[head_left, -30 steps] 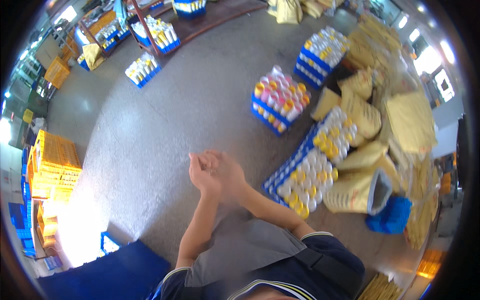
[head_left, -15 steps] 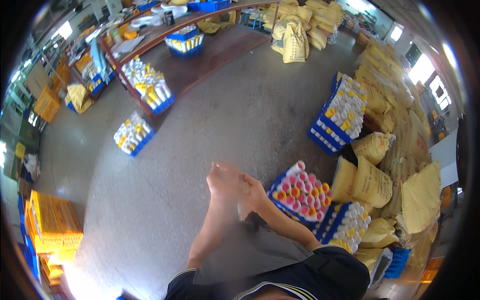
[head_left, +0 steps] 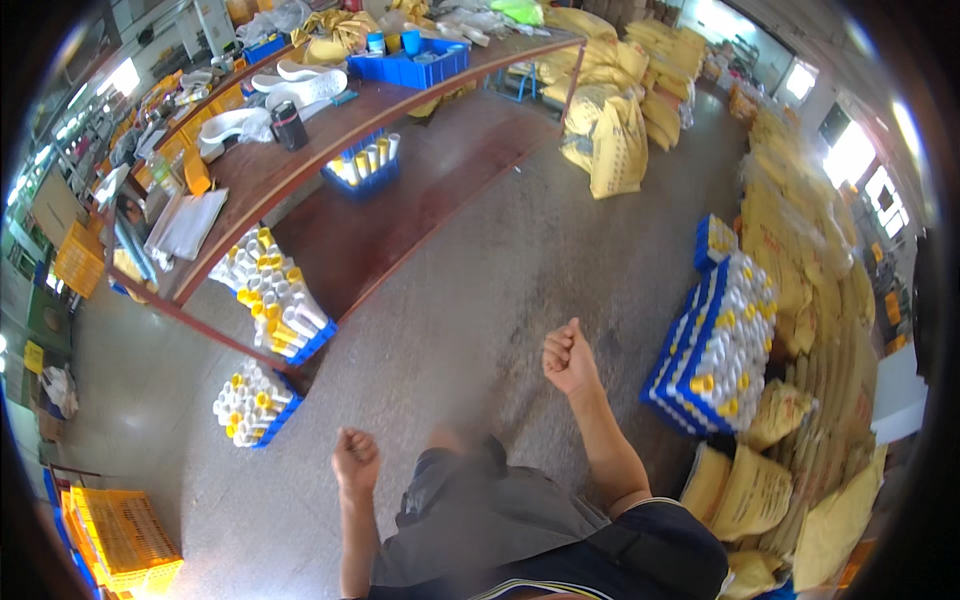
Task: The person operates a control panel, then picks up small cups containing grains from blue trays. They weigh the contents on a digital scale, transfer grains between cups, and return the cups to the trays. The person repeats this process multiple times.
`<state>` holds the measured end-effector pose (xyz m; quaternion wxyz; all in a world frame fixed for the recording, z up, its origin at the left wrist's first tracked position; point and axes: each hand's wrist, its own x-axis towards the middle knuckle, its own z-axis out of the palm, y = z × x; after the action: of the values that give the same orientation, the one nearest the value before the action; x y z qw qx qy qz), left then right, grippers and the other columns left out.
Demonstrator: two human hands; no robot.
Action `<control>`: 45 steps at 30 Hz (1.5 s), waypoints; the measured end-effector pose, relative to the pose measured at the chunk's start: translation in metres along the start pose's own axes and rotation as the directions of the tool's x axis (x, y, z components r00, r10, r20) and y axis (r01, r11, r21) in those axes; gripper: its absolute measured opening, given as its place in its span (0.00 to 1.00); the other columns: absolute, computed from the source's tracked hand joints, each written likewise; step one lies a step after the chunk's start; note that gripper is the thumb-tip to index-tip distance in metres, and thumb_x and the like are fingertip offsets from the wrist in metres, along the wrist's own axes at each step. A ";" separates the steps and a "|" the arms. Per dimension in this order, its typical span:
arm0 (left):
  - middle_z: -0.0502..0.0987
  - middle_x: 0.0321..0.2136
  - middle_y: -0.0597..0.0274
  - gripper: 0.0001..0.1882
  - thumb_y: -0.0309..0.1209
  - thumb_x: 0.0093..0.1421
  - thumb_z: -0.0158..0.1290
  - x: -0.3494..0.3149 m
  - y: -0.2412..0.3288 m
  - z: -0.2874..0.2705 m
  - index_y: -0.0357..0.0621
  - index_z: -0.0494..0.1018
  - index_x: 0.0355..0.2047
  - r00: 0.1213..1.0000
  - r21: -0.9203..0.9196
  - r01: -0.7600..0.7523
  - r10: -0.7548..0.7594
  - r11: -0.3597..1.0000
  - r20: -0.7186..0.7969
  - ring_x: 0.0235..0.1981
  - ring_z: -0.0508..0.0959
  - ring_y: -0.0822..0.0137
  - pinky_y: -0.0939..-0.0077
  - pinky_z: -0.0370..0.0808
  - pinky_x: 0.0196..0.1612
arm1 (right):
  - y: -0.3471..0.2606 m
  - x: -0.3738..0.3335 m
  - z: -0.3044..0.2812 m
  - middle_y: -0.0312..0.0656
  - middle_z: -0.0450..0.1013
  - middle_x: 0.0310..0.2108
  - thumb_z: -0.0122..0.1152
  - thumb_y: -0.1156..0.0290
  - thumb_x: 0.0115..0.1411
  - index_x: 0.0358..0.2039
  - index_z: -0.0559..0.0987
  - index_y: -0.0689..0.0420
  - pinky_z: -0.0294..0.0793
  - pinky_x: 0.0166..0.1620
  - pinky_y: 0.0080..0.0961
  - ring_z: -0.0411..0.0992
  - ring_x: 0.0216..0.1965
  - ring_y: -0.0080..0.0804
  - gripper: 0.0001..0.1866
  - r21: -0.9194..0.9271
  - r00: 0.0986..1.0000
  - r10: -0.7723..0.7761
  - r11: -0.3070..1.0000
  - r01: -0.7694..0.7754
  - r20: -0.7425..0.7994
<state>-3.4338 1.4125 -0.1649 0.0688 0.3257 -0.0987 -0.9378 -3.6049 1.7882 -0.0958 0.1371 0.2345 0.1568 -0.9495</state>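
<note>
My left hand (head_left: 357,460) hangs in front of my body, fingers curled into a loose fist with nothing showing in it. Farther forward and to the right, my right hand (head_left: 570,358) is also a fist, and no object shows in it either. Both are in the air over the grey floor, well apart. Nearest to the right hand, though not touched, is a stack of blue crates (head_left: 672,370) filled with white and yellow bottle-like tubes. To the left of my left hand a blue crate of similar white and yellow tubes (head_left: 252,402) sits on the floor.
A long red-brown table (head_left: 330,125) runs across the upper left, with a blue bin (head_left: 410,70), a dark cup (head_left: 288,127) and white shoe soles on it. Yellow sacks (head_left: 617,148) are piled at the back and along the right. Orange crates (head_left: 125,535) stand lower left.
My hands were close together in front of me and have come apart, the right one going rightward. The view has moved forward, so the table looks nearer and the pink-ended tubes are out of view.
</note>
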 end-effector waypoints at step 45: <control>0.59 0.23 0.67 0.14 0.34 0.74 0.38 0.699 0.003 0.713 0.42 0.63 0.31 0.950 -0.438 -0.224 0.295 0.871 0.103 0.23 0.57 0.73 0.79 0.55 0.21 | -0.145 0.940 0.703 0.26 0.51 0.17 0.48 0.60 0.71 0.23 0.63 0.49 0.51 0.25 0.19 0.48 0.18 0.17 0.18 -0.735 0.735 0.432 0.666 0.130 0.522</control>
<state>-4.4224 1.3741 -0.0338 0.2544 0.2076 0.0572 -0.9428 -4.7370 1.4911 0.0700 0.3493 -0.1782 0.4412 -0.8072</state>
